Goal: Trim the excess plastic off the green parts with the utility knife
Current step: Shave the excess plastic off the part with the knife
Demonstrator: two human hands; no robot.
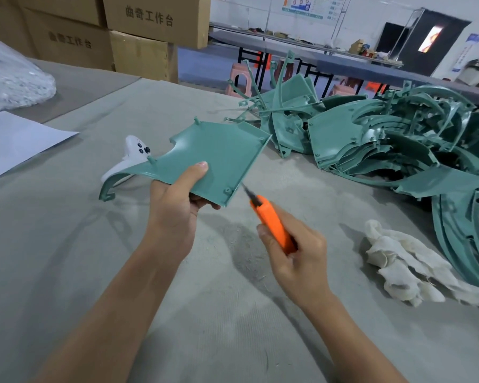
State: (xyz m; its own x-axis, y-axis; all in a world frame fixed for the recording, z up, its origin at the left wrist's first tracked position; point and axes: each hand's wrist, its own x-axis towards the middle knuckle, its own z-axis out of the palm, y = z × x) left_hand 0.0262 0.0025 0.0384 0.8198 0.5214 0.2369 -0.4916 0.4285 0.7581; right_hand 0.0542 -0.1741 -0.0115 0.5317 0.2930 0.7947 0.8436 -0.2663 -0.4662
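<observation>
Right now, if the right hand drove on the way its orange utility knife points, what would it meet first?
The right-hand edge of the flat green plastic part that the left hand holds. The orange utility knife in the right hand aims its blade up-left at it; whether they touch is unclear.

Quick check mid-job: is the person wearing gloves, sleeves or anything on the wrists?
No. The left hand and right hand are both bare, without gloves. No sleeves reach into view, and no watch, band or ring shows.
</observation>
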